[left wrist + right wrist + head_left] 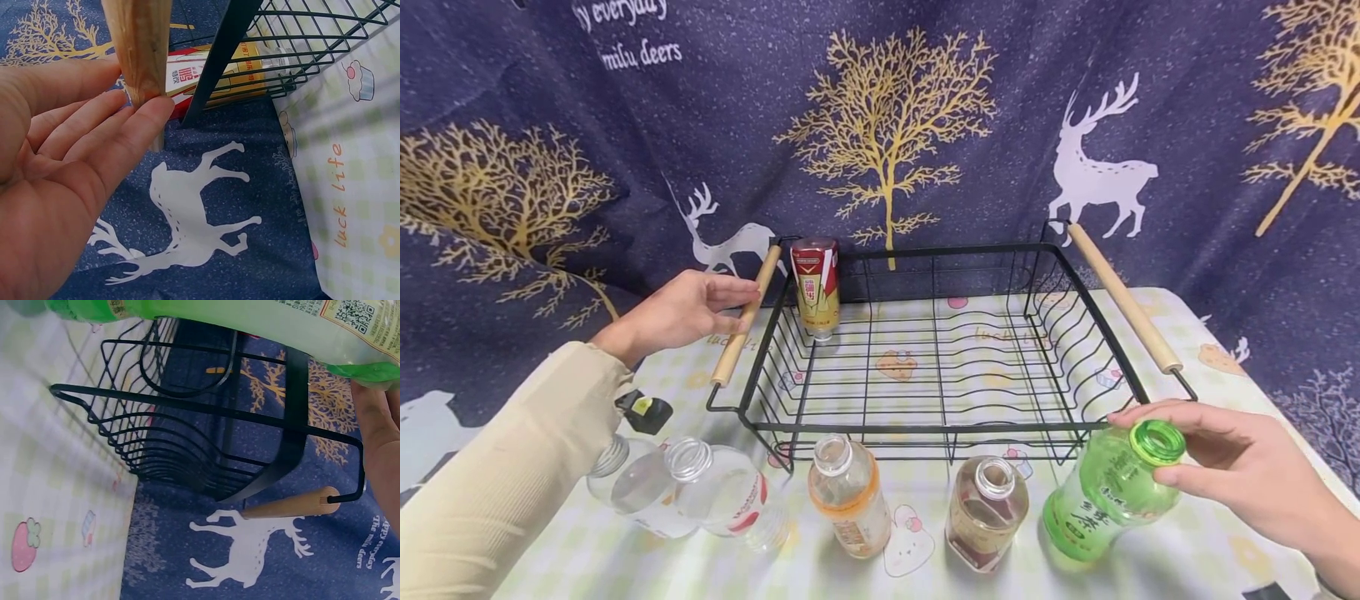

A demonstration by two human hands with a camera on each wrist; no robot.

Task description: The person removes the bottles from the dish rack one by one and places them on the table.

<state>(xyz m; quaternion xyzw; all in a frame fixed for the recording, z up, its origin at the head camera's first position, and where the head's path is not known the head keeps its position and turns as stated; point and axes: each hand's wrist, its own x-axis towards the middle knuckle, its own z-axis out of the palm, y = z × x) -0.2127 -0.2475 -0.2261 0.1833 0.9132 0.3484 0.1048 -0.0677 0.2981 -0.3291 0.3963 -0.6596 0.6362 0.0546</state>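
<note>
My left hand is at the left wooden handle of a black wire dish rack, its fingers extended and touching the wood. In the left wrist view the thumb lies near the handle's other side. My right hand holds a green plastic bottle near its uncapped neck, thumb on one side and fingers on the other. The bottle is at the rack's front right corner; whether its base rests on the table is unclear. A red and gold bottle stands neck down in the rack's back left corner.
Along the rack's front stand a brown-tinted bottle, a clear bottle with an orange band and a clear bottle with a red label. Another clear bottle is partly behind my left sleeve. A black object lies left of the rack.
</note>
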